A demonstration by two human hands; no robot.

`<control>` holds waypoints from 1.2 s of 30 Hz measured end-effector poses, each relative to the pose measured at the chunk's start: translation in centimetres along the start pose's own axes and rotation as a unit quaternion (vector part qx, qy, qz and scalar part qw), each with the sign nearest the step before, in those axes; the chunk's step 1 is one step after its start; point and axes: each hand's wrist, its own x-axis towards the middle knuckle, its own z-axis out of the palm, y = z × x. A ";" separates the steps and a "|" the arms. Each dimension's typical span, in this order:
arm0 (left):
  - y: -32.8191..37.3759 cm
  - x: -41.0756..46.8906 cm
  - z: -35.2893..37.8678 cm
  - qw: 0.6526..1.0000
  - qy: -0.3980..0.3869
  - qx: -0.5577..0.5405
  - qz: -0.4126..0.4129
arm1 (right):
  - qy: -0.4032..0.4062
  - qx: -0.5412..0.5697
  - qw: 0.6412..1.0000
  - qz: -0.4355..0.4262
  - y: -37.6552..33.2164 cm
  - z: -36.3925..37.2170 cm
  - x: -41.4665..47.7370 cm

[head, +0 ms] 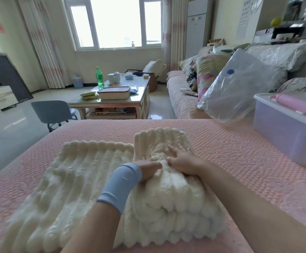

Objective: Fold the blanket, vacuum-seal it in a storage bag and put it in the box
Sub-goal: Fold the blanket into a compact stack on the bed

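A: Where does the blanket [86, 179] lie?
B: On the bed [230, 161], in the middle.
A: And the box [285, 136]?
B: Right of the blanket, on the same bed. The storage bag [239, 92] stands behind the blanket, to the right, beside the box.

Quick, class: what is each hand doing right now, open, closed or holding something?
Left hand: open, fingers straight, pressing the blanket.
Right hand: open, fingers spread flat on the blanket.
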 end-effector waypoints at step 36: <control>9.6 2.0 11.2 0.990 0.014 0.064 0.128 | 0.292 0.070 0.931 0.209 13.3 -5.4 -9.9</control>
